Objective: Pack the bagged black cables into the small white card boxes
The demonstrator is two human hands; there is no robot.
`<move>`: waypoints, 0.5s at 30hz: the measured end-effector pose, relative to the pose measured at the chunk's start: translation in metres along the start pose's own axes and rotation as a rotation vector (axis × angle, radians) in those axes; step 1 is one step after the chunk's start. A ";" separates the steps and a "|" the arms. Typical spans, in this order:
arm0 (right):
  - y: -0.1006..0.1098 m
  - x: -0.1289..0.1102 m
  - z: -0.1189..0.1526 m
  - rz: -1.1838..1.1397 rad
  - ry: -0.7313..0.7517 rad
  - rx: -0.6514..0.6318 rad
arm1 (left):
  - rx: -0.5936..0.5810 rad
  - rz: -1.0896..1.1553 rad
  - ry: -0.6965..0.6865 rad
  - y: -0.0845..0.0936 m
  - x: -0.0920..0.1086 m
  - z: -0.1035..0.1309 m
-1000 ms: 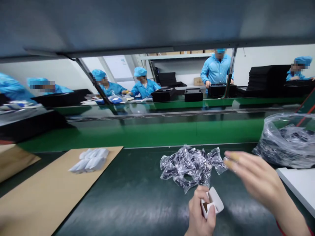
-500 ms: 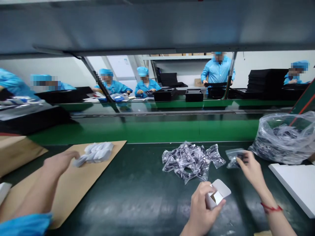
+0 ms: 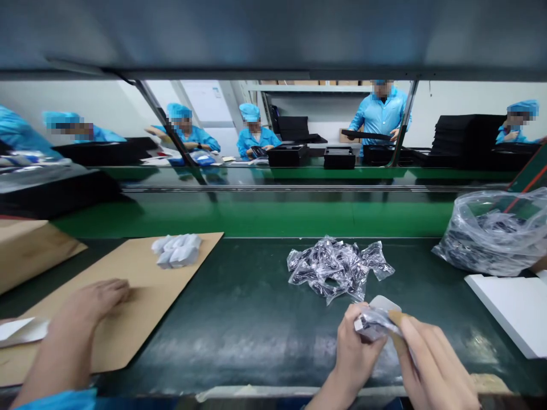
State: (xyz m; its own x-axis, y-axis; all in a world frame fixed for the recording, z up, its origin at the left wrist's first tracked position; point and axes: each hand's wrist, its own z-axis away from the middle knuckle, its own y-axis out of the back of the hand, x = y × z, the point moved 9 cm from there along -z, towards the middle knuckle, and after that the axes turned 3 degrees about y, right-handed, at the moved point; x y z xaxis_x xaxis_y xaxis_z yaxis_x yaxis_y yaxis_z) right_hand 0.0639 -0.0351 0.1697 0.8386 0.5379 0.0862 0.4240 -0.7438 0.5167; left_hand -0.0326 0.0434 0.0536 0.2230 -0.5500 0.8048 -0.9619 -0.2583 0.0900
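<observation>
My left hand (image 3: 352, 347) is closed around a small white box (image 3: 363, 326) whose flap (image 3: 385, 303) stands up. In my right hand (image 3: 433, 356) is a small clear plastic bag (image 3: 378, 319), held at the mouth of the box. The bag's contents are mostly hidden by my fingers. Beyond my hands, a pile of clear bags (image 3: 335, 265) with dark items inside lies on the dark green work surface (image 3: 239, 319).
At left, a co-worker's hand (image 3: 102, 296) rests on a cardboard sheet (image 3: 149, 307) near wrapped white pieces (image 3: 177, 250). A large plastic sack (image 3: 496, 239) and a white flat box (image 3: 508, 313) are at right. A shelf (image 3: 273, 40) hangs overhead. Several people in blue work opposite.
My right hand has brought the small bag from beside the pile to the box in my left hand. The co-worker's hand has drawn back from the white pieces.
</observation>
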 end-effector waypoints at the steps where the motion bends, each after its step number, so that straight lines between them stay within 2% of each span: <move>1: -0.002 -0.004 -0.004 0.019 0.028 -0.017 | 0.005 0.001 0.058 0.001 -0.005 0.001; 3: -0.003 -0.003 -0.010 0.027 0.027 -0.046 | 0.012 -0.025 0.105 0.002 -0.009 0.002; 4: -0.001 0.001 -0.012 0.024 0.001 -0.040 | 0.022 -0.050 0.081 0.004 -0.007 0.002; 8: 0.008 0.021 -0.017 0.032 -0.078 -0.074 | 0.080 -0.055 -0.185 0.009 0.017 0.003; 11: 0.007 0.015 -0.020 0.061 -0.003 -0.127 | 0.042 0.040 -0.293 0.009 0.025 0.002; 15: 0.007 0.002 -0.024 0.096 0.035 -0.103 | -0.006 0.019 -0.308 0.009 0.025 0.001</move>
State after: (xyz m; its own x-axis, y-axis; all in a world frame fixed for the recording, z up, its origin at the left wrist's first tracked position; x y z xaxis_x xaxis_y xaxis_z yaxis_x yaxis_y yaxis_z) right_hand 0.0602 -0.0299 0.1942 0.8602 0.4812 0.1685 0.3036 -0.7489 0.5891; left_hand -0.0356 0.0270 0.0739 0.2414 -0.7699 0.5907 -0.9671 -0.2414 0.0805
